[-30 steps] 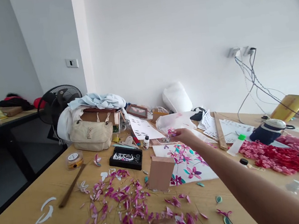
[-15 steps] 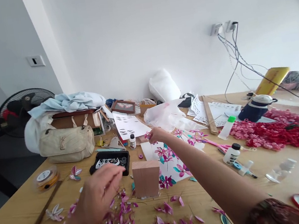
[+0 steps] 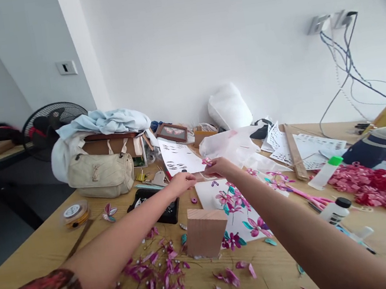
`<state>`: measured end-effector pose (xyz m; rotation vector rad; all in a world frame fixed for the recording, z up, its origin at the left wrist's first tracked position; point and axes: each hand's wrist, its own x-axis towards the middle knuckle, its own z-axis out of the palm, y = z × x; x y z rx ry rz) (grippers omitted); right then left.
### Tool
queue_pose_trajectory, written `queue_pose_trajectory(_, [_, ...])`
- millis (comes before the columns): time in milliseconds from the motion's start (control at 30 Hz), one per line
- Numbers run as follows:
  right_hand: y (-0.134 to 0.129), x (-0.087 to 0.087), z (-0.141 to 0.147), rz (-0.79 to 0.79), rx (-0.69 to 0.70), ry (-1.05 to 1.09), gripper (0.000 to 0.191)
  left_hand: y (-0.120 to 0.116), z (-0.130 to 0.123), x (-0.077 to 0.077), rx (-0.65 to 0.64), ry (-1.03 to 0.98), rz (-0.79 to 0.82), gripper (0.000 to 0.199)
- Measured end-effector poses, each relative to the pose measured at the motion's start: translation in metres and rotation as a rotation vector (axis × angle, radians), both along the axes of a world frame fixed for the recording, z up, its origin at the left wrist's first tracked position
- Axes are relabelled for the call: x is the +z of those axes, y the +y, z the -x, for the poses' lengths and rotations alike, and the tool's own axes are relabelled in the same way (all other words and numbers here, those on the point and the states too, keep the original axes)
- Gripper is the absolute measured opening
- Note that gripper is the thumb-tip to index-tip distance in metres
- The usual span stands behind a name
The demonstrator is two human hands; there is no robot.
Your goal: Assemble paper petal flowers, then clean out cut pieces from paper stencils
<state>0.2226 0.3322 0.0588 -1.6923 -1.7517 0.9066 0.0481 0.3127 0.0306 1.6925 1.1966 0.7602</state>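
Observation:
Both arms stretch forward over the table, and the hands are close together near its middle. My right hand (image 3: 219,167) pinches a small pink flower (image 3: 207,161) by its lower part. To its left, my left hand (image 3: 184,181) has its fingers curled closed; whatever they hold, if anything, is too small to make out. It partly hides a small bottle, whose dark cap (image 3: 184,170) shows behind it. Below the hands lies a white sheet (image 3: 205,195) with several magenta and teal flowers (image 3: 234,198). A wooden block (image 3: 207,231) stands in front of the sheet.
Loose purple petals (image 3: 160,268) cover the near tabletop. A black tray (image 3: 174,211) sits under my left forearm. At the back left is a beige handbag (image 3: 102,174). Rightward are a green-capped bottle (image 3: 326,172), a black-capped bottle (image 3: 337,210) and red flower strands (image 3: 374,186).
My left hand has reached forward from the near left, coming beside my right hand, and its fingers have closed. My right hand still holds the pink flower. The view has turned left.

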Motion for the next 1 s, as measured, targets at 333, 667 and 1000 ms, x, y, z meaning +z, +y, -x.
queue_pose_trajectory(333, [-0.001,0.004,0.002,0.163,0.032,0.402,0.025,0.016,-0.030,-0.012,-0.037,-0.216,-0.044,0.011])
queue_pose_trajectory(667, [-0.004,0.003,0.003,0.234,-0.039,0.627,0.021,0.017,-0.028,-0.019,0.051,-0.185,-0.205,0.023])
queue_pose_trajectory(1000, [-0.013,0.004,0.000,0.164,-0.034,0.616,0.020,0.010,-0.028,-0.016,-0.056,-0.126,-0.079,0.015])
